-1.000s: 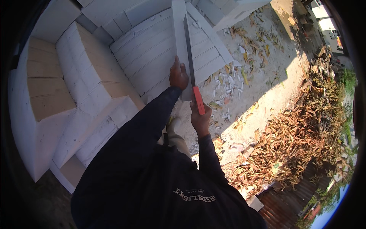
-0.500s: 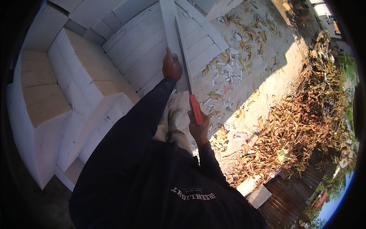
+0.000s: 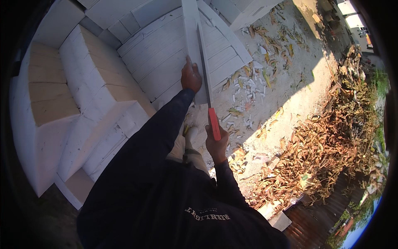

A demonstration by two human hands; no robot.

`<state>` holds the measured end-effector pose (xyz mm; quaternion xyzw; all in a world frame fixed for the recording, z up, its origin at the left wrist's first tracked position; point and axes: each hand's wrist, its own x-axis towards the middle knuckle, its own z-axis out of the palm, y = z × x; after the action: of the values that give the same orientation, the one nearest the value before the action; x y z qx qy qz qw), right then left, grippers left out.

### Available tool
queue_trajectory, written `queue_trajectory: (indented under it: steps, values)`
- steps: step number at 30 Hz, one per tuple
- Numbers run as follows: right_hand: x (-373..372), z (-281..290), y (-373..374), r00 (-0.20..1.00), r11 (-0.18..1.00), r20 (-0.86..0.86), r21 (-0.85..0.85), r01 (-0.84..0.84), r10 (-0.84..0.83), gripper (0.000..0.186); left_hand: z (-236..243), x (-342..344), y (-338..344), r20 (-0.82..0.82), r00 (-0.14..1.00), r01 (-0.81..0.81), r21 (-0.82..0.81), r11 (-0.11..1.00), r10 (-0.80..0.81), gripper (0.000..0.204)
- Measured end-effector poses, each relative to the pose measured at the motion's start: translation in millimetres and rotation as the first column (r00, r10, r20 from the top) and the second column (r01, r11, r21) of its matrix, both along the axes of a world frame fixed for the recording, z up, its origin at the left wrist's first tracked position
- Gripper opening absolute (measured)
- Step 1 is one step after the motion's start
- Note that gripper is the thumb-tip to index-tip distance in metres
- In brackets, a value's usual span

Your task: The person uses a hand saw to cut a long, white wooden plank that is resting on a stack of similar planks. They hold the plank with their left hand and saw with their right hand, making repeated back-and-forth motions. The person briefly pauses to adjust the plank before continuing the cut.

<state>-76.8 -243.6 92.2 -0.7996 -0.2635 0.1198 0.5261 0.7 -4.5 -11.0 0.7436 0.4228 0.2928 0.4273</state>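
Saw long, slim, red-handled; block white, elongated.

Block platform: white, seamed top; carries one long white bar.
Ground: sandy; strewn with white chips near platform, loose leaves, dry-leaf heap at right.

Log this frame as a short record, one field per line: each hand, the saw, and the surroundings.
Left hand: on the long white block; exact grip unclear
Right hand: closed around the red handle
Saw: blade alongside the block, tip away from the person; contact unclear
Left side: stacked white blocks
Ground: white chips, leaves
Right side: heap of dry leaves, partly sunlit
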Motion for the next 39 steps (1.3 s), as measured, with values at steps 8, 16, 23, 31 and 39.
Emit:
queue_trajectory:
  steps: [8,16,23,31,39]
  values:
    - [22.6,1.7,30.3,0.994,1.000,-0.108,-0.018,0.015,-0.017,0.019,-0.6,-2.7,-1.2,-0.018,1.000,-0.013,0.022,1.000,0.014,0.055]
    - [40.3,4.1,50.1,0.992,1.000,-0.129,0.002,-0.003,0.003,0.023,-5.8,4.9,0.7,0.025,0.999,-0.036,0.073,0.997,0.034,0.056]
    - [11.4,3.1,0.8,0.996,0.992,-0.083,-0.110,-0.054,0.045,0.033,-4.6,0.8,1.1,0.001,0.999,-0.037,-0.015,0.999,0.037,0.054]
    - [40.4,14.1,35.6,0.990,0.981,-0.141,-0.188,-0.048,0.022,0.019,-3.0,3.4,-5.1,0.008,0.999,-0.036,0.010,0.999,0.036,0.054]
    - [43.5,24.3,38.6,0.989,0.978,-0.144,-0.203,-0.055,0.026,0.017,-9.9,9.1,-3.6,0.046,0.997,-0.063,0.080,0.995,0.059,0.056]
